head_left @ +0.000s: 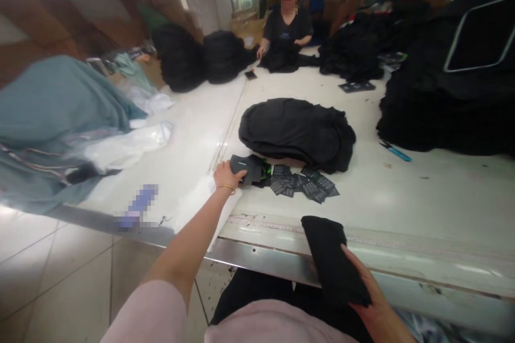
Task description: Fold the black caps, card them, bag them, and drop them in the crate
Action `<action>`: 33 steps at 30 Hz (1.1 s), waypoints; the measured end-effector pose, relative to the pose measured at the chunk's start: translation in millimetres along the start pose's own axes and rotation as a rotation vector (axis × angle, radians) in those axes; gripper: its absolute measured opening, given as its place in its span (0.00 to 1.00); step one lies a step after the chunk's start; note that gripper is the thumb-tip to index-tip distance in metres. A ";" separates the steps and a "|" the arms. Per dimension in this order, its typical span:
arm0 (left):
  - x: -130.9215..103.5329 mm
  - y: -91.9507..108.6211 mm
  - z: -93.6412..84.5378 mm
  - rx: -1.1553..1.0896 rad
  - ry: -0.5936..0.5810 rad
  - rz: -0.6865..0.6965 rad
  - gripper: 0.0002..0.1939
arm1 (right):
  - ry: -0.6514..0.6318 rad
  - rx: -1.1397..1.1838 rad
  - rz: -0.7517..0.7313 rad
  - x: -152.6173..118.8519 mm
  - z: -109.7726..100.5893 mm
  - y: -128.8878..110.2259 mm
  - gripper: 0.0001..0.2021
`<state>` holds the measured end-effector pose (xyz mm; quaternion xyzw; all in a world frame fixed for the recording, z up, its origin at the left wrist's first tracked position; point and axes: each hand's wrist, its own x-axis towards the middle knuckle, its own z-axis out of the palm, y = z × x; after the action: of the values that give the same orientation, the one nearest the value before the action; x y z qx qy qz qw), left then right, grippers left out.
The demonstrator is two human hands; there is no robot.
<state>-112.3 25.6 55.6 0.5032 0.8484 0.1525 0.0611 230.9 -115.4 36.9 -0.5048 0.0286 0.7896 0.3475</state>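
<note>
My left hand [227, 176] reaches over the table and has its fingers closed on a dark card [240, 163] at the left end of a row of dark tags. Beside it lie several smaller black tags with pale print [306, 183], spread in an overlapping fan. Near the table's front edge my right hand [372, 289] grips a folded black garment [332, 257], a flat oblong bundle, along its right side. Just behind the tags rests a larger pile of folded black cloth [298, 131].
A blue-handled thread snipper [398, 152] lies at right, by a tall black garment stack [442, 102]. Grey-green fabric [60, 107] and clear plastic bags [124, 147] cover the left. Across the table [193, 118], a person [286, 27] handles black cloth.
</note>
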 end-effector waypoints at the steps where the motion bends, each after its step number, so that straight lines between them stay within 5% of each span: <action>1: -1.6 -0.3 -0.1 0.012 0.089 0.058 0.34 | -0.040 0.047 0.012 -0.5 1.1 -0.7 0.17; 4: -8.3 0.8 -6.7 -0.051 0.183 0.170 0.34 | -0.160 0.076 -0.066 3.1 7.0 -3.0 0.22; 7: -27.3 7.6 -10.9 -0.323 0.103 0.084 0.25 | -0.038 -0.064 -0.194 14.9 14.8 -2.8 0.17; 10: -78.4 25.3 4.4 -0.720 -0.069 -0.017 0.19 | 0.154 -0.294 -0.441 28.2 23.4 1.7 0.17; 12: -125.9 40.9 23.3 -0.923 -0.288 -0.018 0.18 | 0.185 -0.375 -0.568 32.9 28.7 6.4 0.19; 16: -192.7 67.4 51.7 -0.921 -0.453 -0.056 0.15 | 0.077 -0.329 -0.489 31.0 31.0 12.9 0.21; 19: -182.8 77.2 54.5 -0.808 -0.451 0.071 0.13 | 0.087 -0.375 -0.533 28.9 21.7 11.0 0.25; 23: -122.0 81.0 57.6 -0.462 -0.166 0.288 0.17 | 0.171 -0.433 -0.643 33.6 4.4 3.2 0.24; 26: -88.8 82.0 67.5 -0.198 -0.124 0.329 0.19 | 0.180 -0.428 -0.609 38.0 -3.1 -0.8 0.22; 33: -87.7 72.7 76.5 -0.041 -0.095 0.393 0.16 | 0.133 -0.429 -0.592 40.5 -3.5 -1.7 0.24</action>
<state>10.8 -3.2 2.1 0.6644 0.7268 0.1546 0.0805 224.6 -94.4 2.6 -0.6028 -0.2622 0.6084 0.4448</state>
